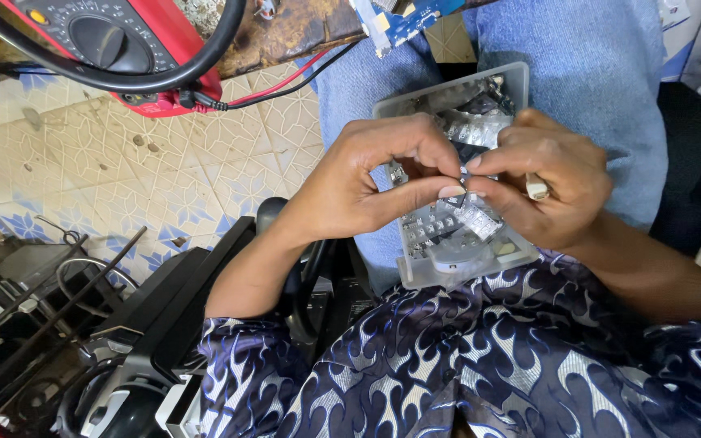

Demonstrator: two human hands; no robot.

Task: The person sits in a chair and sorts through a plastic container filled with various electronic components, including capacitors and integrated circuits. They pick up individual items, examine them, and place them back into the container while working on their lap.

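A clear plastic box [513, 81] rests on my lap, filled with small silver packets and tiny electronic parts. Above it my left hand [367, 182] and my right hand [541, 182] meet fingertip to fingertip, pinching one tiny dark component [462, 193] between them. Small silvery packets [476, 217] lie just below the fingers. My right hand also has a small white piece [536, 189] tucked against its fingers.
A red multimeter [123, 49] with black and red leads sits at the top left. A blue circuit board [411, 20] pokes out at the top. Black equipment and cables [83, 324] crowd the lower left over a patterned tile floor [148, 178].
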